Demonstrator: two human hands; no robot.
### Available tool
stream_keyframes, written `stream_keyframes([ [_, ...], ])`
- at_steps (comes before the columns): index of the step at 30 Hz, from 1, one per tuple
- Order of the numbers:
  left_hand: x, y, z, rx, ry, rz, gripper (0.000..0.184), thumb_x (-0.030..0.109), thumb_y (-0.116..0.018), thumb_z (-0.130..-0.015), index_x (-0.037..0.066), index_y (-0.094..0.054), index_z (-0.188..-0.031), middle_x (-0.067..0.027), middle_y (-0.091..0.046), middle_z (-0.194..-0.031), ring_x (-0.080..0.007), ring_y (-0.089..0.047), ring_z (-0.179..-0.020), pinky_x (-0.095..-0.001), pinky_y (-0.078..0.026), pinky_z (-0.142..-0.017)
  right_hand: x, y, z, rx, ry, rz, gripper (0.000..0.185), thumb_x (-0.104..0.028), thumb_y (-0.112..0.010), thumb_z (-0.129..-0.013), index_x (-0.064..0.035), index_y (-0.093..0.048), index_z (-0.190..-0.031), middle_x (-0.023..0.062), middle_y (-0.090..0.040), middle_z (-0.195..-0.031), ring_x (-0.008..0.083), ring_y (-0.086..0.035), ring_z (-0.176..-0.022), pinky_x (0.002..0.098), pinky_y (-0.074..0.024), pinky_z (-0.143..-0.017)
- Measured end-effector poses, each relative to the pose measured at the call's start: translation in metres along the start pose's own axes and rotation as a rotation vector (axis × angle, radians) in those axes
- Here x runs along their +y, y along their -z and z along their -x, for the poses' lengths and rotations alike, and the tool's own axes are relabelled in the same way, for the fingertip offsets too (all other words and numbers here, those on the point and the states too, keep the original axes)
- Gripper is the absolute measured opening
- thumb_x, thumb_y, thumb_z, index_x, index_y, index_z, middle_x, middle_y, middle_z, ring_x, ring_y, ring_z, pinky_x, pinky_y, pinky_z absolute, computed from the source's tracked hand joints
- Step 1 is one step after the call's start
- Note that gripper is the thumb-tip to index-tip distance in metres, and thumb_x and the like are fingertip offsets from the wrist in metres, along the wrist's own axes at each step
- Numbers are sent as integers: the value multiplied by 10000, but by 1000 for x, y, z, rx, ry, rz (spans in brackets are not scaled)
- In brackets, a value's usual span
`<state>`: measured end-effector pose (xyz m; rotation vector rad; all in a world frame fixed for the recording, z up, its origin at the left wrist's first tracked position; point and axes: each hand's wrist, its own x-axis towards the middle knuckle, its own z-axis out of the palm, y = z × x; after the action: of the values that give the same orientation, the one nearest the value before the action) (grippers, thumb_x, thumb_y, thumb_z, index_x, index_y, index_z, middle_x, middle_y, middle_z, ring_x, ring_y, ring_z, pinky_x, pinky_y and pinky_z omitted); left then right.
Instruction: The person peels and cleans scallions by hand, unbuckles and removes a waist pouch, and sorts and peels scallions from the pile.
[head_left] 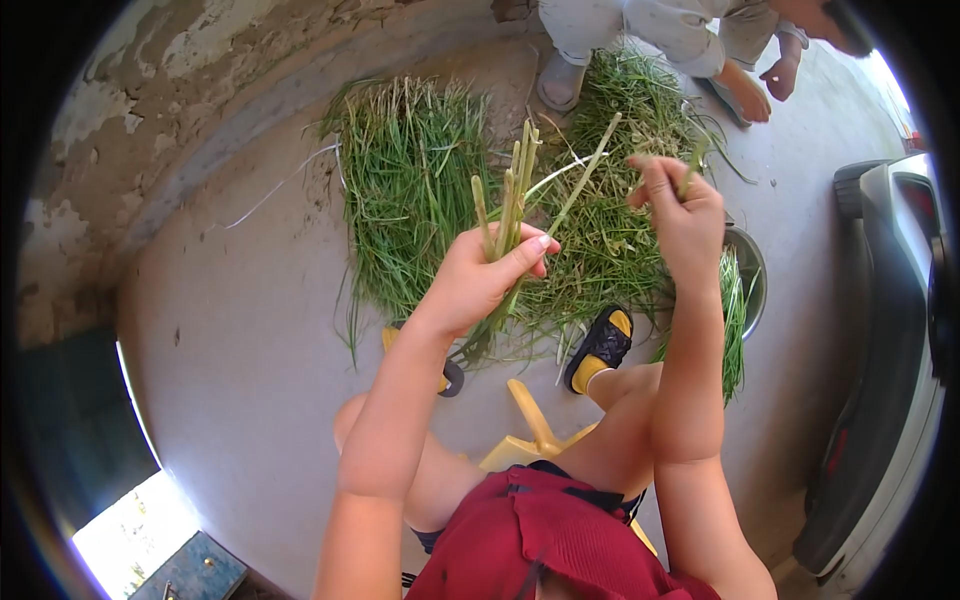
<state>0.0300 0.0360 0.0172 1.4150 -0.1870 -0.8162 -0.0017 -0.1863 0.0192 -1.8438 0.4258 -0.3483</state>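
My left hand (487, 272) is closed around a small bunch of green stalks (516, 185), their pale cut ends pointing up and leaves hanging below the fist. One longer stalk leans out to the right of the bunch. To the right and a little higher, my right hand (683, 215) has its fingers pinched on a short piece of green stalk or leaf (692, 168), partly hidden and blurred. Below both hands lies a loose, tangled heap of greens (600, 250). Left of it, a neater pile of long green stalks (410, 190) lies with cut ends toward the wall.
A metal basin (757, 290) stands at the right, with trimmed greens (734, 315) beside it. Another person (680, 35) crouches beyond the heap. A white-and-black vehicle (880, 350) is at the far right. A peeling wall (170, 110) borders the left; yellow plastic (530, 420) shows between my legs.
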Motion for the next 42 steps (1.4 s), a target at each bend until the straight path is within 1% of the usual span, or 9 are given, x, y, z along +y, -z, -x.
stream_keyframes([
  [5, 3, -2, 2, -48, 45, -15, 171, 174, -556, -890, 48, -638, -970, 26, -600, -753, -33, -464, -629, -182, -345, -565, -7, -31, 10, -399, -486, -378, 382, -305, -411, -979, 6, -599, -1100, 11, -625, -748, 44, -383, -493, 198, -307, -462],
  [8, 3, -4, 4, -87, 74, -6, 186, 197, -565, -896, 46, -632, -984, 20, -599, -751, -27, -439, -607, -172, -328, -545, -15, -39, 15, -427, -398, -654, 303, -297, -527, -933, -30, -611, -1051, 31, -628, -814, 45, -448, -538, 203, -364, -494],
  [15, 15, 7, 10, -113, 103, -47, 245, 239, -550, -911, 17, -618, -990, 29, -566, -715, -47, -429, -612, -186, -313, -546, -4, -1, -7, 347, -61, -639, 202, -237, -591, -903, -56, -650, -968, 19, -618, -749, 30, -406, -517, 181, -298, -453],
  [22, 1, 58, -6, 584, -55, -135, 272, 299, -524, -935, 70, -642, -1023, 42, -543, -746, -40, -411, -619, -185, -350, -556, 13, 69, -22, 918, 212, -558, 174, -193, -626, -883, -24, -586, -895, 53, -617, -762, 30, -384, -503, 167, -266, -422],
  [25, 3, 77, -9, 713, -119, -44, 268, 292, -518, -939, 57, -646, -937, 24, -568, -776, -53, -452, -656, -191, -362, -580, 8, 60, -17, 666, 176, -382, 132, -165, -633, -876, -37, -611, -860, 40, -627, -748, 45, -436, -524, 183, -325, -450],
  [30, 6, 35, -8, 375, -75, -316, 324, 354, -479, -948, 87, -658, -990, -26, -661, -909, -110, -552, -860, -256, -386, -714, -26, -4, 10, -97, -100, -262, 52, -66, -648, -832, -21, -639, -857, 38, -660, -778, 58, -595, -718, 209, -483, -625],
  [32, 2, 13, -8, 190, -74, -219, 338, 352, -514, -937, 58, -654, -1026, -48, -664, -912, -121, -578, -860, -289, -438, -791, -22, -30, 22, -230, 59, -187, 87, -46, -657, -811, 5, -632, -877, 44, -657, -762, 69, -597, -662, 218, -487, -591],
  [36, -8, -2, -6, -24, 22, -174, 300, 323, -505, -945, 70, -643, -1028, -28, -664, -898, -62, -535, -720, -212, -386, -612, -30, -42, 29, -255, -31, -110, 73, -24, -672, -791, 2, -631, -845, 15, -624, -729, 57, -555, -643, 206, -458, -598],
  [42, -33, 8, -6, 185, -48, -261, 408, 415, -522, -914, 37, -644, -1006, -48, -640, -879, -161, -579, -755, -284, -450, -736, -4, -23, 8, 55, 44, -80, 85, -87, -635, -858, -14, -597, -838, -15, -574, -683, 43, -497, -597, 182, -397, -545],
])
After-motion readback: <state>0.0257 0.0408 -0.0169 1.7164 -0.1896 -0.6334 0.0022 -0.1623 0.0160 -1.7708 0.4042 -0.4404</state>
